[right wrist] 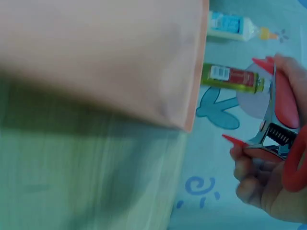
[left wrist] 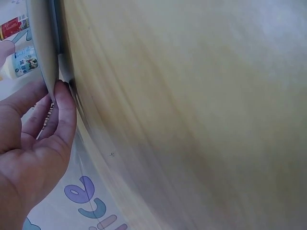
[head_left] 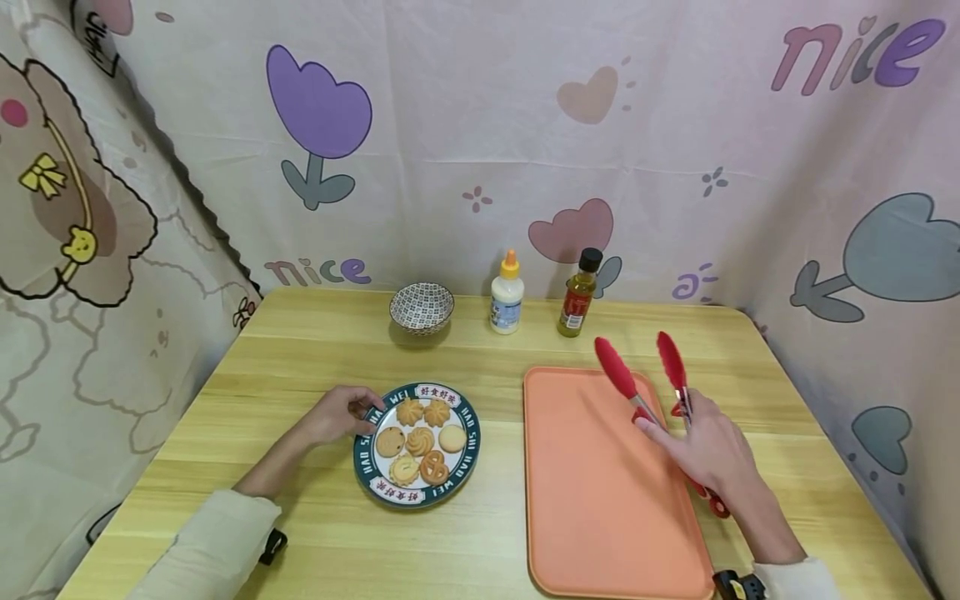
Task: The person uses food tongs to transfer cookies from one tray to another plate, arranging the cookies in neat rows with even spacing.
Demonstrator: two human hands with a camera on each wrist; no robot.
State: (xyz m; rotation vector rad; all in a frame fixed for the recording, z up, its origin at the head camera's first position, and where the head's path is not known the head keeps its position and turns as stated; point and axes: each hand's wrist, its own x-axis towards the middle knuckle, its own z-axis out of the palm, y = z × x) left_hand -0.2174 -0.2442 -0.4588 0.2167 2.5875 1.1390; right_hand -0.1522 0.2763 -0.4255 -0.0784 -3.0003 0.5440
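My left hand pinches the upper-left rim of a round plate between thumb and fingers; the left wrist view shows the plate's edge in that grip. On the plate lie several cookies of different shapes, one like a pretzel. In my right hand are red-tipped tongs, held over the right side of an orange tray. The two arms of the tongs are spread apart with nothing between them. Their spring and a red handle show in the right wrist view.
At the back of the wooden table stand a patterned bowl, a white squeeze bottle with an orange cap, and an oil bottle with a black cap. A printed cloth hangs behind the table and along its sides.
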